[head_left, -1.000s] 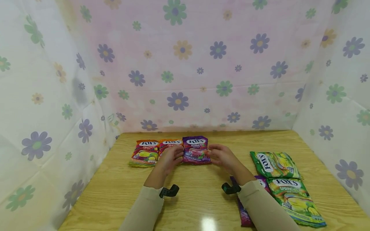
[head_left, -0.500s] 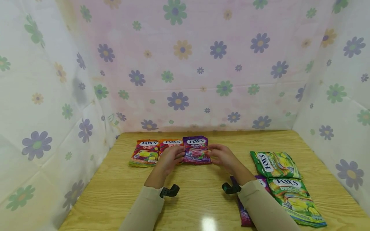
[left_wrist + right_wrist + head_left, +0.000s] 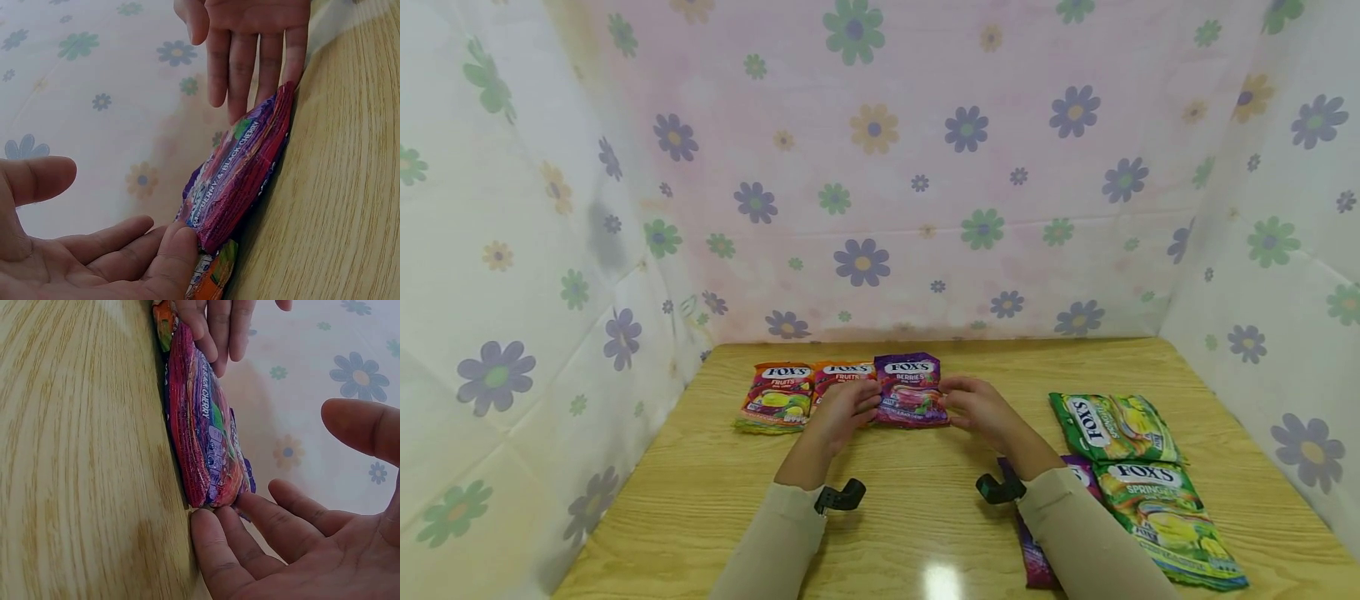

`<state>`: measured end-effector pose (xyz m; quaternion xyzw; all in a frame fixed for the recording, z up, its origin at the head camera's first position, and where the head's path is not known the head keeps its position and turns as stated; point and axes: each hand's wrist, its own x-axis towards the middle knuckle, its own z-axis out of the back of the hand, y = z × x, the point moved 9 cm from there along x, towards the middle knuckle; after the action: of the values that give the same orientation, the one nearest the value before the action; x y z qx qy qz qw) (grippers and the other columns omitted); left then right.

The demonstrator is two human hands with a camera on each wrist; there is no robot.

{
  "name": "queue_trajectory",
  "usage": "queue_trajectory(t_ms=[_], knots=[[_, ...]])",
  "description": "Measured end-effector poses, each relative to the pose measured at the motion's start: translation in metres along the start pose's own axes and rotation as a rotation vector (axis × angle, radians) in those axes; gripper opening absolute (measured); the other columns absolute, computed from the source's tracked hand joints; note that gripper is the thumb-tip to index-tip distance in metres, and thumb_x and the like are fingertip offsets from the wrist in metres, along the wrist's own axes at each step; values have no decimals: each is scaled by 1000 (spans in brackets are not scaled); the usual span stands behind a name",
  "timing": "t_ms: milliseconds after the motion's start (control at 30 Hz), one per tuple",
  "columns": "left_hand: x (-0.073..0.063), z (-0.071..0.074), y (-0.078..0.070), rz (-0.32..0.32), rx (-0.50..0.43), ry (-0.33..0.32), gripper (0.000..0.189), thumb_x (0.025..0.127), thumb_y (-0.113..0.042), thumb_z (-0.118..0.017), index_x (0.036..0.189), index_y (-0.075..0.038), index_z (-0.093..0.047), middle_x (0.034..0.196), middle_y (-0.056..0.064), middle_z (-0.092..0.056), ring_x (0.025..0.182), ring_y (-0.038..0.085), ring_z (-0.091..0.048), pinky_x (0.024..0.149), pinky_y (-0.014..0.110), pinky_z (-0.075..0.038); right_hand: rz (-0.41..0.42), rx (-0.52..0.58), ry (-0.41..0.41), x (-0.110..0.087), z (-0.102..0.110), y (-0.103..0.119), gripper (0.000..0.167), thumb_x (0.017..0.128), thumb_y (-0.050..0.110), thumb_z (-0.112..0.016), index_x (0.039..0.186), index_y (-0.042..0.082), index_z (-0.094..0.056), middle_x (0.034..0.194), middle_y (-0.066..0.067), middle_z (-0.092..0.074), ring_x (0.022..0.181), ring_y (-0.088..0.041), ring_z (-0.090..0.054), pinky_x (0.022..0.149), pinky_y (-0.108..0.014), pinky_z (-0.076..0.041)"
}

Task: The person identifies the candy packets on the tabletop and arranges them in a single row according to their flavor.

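Note:
A purple candy bag point(image 3: 910, 392) marked Berries lies flat at the back of the table, between both hands. My left hand point(image 3: 844, 410) touches its left edge with fairly straight fingers, thumb apart, as the left wrist view shows. From the other side my right hand point(image 3: 981, 410) has its fingertips against the bag's right edge; in the right wrist view its fingers point(image 3: 269, 519) are extended and the thumb stands away. Two orange-red Fruits candy bags, the outer one point(image 3: 781, 396) and the inner one point(image 3: 835, 379), lie left of the purple bag. My left hand partly covers the inner one.
Two green candy bags, one turned sideways point(image 3: 1116, 427) and one nearer point(image 3: 1172, 525), lie at the right of the wooden table point(image 3: 910, 508). Beside them a second purple bag point(image 3: 1033, 554) is partly hidden under my right forearm. A flowered cloth point(image 3: 925, 208) stands behind the table.

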<state>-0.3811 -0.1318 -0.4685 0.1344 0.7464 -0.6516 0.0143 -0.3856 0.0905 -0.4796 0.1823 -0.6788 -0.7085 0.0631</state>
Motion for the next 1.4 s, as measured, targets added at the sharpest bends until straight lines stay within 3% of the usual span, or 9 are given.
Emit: queue_trajectory(t_ms=[533,900,1200,1400], knots=[[0,2,1,7,4,-7,49,109,-25,-50,146,7,-51,150,24,-52,138,38,-52,119,49,-41,0,-11,5,-1,-1,0,53,105,16,-54,154,0,-41,161,-20,-38,147,-40,-42,120,-58,-37],[0,6,0,-3,14,-28,49,108,-22,-50,147,8,-48,152,25,-51,140,40,-50,119,51,-41,-8,13,-38,-4,1,3,53,104,18,-56,152,0,-43,157,-19,-44,141,-40,-48,117,-57,-42],[-4,1,-10,-40,87,13,51,110,-23,-48,153,4,-42,151,26,-52,139,42,-51,116,55,-43,51,-21,-61,-13,7,26,44,107,17,-50,146,-3,-50,152,-25,-48,139,-43,-50,116,-58,-42],[-10,-9,-14,-61,183,0,53,105,-25,-61,150,0,-49,144,23,-58,131,39,-59,112,54,-48,75,-121,-40,-27,13,39,40,106,22,-56,141,2,-55,151,-23,-51,138,-43,-50,113,-56,-46]])
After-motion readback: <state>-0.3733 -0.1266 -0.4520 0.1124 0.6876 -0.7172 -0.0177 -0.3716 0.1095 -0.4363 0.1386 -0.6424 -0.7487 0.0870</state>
